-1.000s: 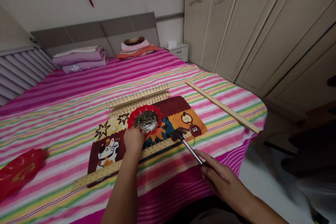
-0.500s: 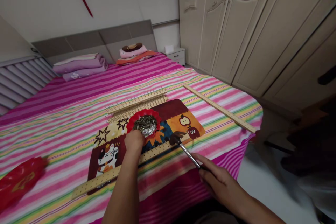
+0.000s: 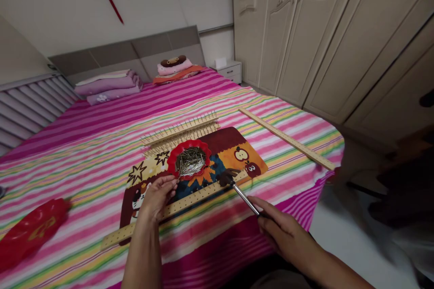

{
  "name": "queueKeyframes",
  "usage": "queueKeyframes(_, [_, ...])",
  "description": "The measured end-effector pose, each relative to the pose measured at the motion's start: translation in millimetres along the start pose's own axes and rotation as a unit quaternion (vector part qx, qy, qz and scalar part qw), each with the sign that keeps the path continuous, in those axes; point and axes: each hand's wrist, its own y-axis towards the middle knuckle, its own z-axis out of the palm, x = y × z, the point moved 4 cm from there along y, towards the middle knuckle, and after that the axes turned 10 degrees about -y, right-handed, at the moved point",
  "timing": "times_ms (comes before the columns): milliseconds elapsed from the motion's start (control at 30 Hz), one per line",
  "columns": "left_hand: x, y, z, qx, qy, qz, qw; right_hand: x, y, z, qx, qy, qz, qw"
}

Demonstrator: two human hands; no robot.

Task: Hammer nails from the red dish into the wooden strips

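Note:
My left hand [image 3: 160, 194] is just off the near left rim of a red scalloped bowl [image 3: 172, 156], thumb and fingertips pinched on what looks like a thin nail. Loose metal nails [image 3: 190, 160] fill the bowl. With my right hand [image 3: 280, 223] I grip the handle of a hammer [image 3: 246, 198]; its dark head rests at a long wooden strip [image 3: 190, 201] dotted with holes. The strip lies across a patterned mat [image 3: 220, 141], and my left forearm hides part of it. A few small nails stand in it left of the hammer head.
Behind the bowl lie wooden strips [image 3: 181, 131] bristling with upright nails. Another wooden strip [image 3: 286, 139] slants toward the bed's right edge. A red tray [image 3: 34, 232] lies at left on the striped sheet [image 3: 84, 207]. Folded bedding [image 3: 110, 86] sits near the headboard.
My left hand has come out of the nail bowl and drawn back left toward me, fingertips pinched. The right hand and hammer are nearly unmoved; the view has shifted slightly.

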Motion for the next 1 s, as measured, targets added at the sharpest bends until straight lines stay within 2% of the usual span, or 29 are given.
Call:
queueKeyframes(133, [18,-18,-1.3,0.046,-0.15,-0.058,0.986,-6,1,1,0.007,0.001,-0.011,1.0])
queueKeyframes(233, [29,-30,-1.2,0.069,-0.212,-0.083,0.971,-4,0,1,0.002,-0.004,-0.007,1.0])
queueKeyframes(367, [38,-45,-5.6,0.07,-0.252,-0.099,0.96,3,-3,2,-0.019,0.001,0.01,1.0])
queueKeyframes(500, [37,-49,-12.8,0.083,-0.239,-0.066,0.965,6,-5,2,-0.032,0.0,0.004,0.999])
queueKeyframes(667, [39,-39,-18.7,0.024,-0.157,-0.014,0.987,5,-5,1,-0.037,0.001,0.001,0.999])
queueKeyframes(800, [42,-32,-13.1,-0.017,-0.094,0.035,0.995,6,-5,2,-0.033,0.015,0.007,0.999])
queueKeyframes(1000, [53,-28,-2.7,-0.02,-0.056,0.07,0.996,7,-5,3,-0.029,0.007,0.006,1.0])
